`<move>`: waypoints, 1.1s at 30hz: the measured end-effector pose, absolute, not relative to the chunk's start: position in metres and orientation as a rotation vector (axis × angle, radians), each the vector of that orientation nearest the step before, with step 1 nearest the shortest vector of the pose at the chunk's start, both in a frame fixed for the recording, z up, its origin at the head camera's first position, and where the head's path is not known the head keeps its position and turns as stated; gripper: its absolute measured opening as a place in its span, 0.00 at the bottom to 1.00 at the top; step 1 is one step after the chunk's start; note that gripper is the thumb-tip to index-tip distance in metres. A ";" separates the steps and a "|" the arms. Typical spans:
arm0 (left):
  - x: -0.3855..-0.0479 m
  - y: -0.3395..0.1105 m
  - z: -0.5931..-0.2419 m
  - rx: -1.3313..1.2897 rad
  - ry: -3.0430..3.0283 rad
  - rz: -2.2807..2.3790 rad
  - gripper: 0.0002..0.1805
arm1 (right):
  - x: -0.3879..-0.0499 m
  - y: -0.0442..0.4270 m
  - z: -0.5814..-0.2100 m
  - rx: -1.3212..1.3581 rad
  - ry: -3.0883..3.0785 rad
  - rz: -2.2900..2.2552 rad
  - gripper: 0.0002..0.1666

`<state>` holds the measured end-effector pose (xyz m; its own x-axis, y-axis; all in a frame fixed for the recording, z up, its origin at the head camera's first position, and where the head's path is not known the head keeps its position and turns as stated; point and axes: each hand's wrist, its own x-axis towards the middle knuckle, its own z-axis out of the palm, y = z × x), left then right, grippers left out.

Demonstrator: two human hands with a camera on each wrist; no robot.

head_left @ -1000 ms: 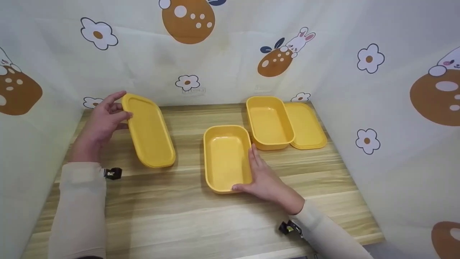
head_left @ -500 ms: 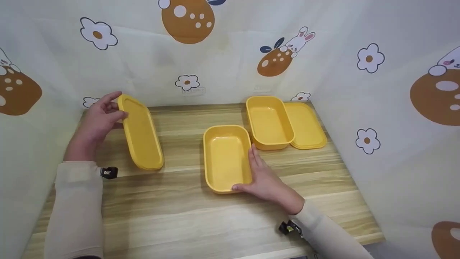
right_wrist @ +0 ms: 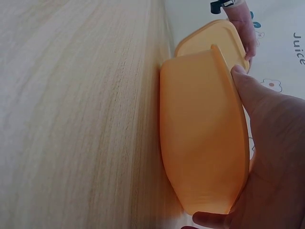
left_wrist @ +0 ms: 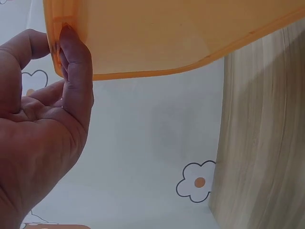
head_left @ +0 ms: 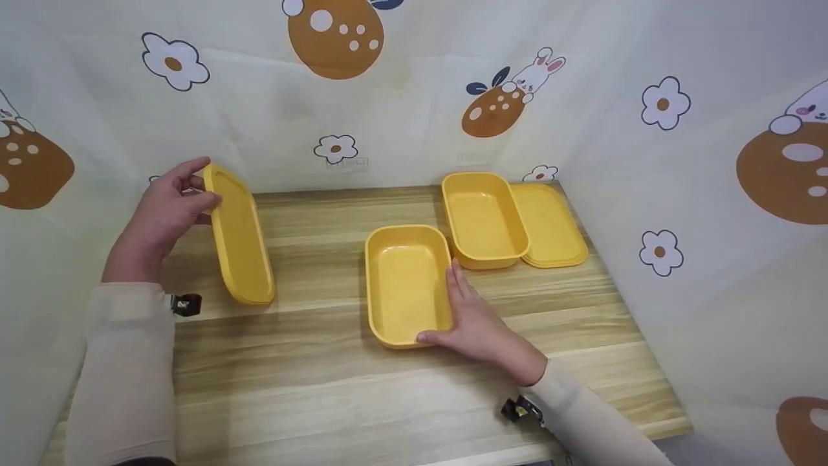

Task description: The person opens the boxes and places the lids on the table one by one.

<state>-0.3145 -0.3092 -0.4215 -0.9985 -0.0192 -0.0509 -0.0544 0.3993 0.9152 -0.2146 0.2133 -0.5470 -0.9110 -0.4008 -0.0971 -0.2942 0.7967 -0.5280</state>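
Note:
In the head view my left hand (head_left: 169,208) pinches the edge of a yellow lid (head_left: 240,239) between thumb and fingers. The lid is tilted up steeply, its lower end near the table at left. The left wrist view shows the thumb pressed on the face of the lid (left_wrist: 157,33). My right hand (head_left: 482,323) holds a yellow food container (head_left: 409,285) at its near right corner, thumb at the near rim and fingers along the right side. Seen from the right wrist, this container (right_wrist: 202,129) sits on the table with the hand round its rim.
A second yellow container (head_left: 486,223) stands behind, to the right. Another yellow lid (head_left: 555,226) lies flat beside it, partly hidden by it. Patterned cloth walls (head_left: 401,110) enclose the wooden table (head_left: 310,401) at the back and sides.
My left hand has moved to the left and slightly up with the lid, which now stands more edge-on. The right hand and both containers have stayed in place.

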 end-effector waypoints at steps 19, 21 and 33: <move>-0.314 -0.315 -0.410 -0.100 2.774 1.568 0.37 | -0.214 0.212 -0.547 -0.569 2.790 -0.777 0.88; -0.314 -0.314 -0.409 -0.109 2.787 1.554 0.37 | -0.214 0.212 -0.547 -0.570 2.792 -0.773 0.89; -0.314 -0.316 -0.404 -0.131 2.820 1.501 0.40 | -0.215 0.212 -0.549 -0.573 2.803 -0.779 0.89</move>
<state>-0.3143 -0.3163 -0.4042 -0.9951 -0.0982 0.0110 -0.0457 0.5563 0.8297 -0.2154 0.2122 -0.5489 -0.9104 -0.4084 -0.0655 -0.3161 0.7892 -0.5265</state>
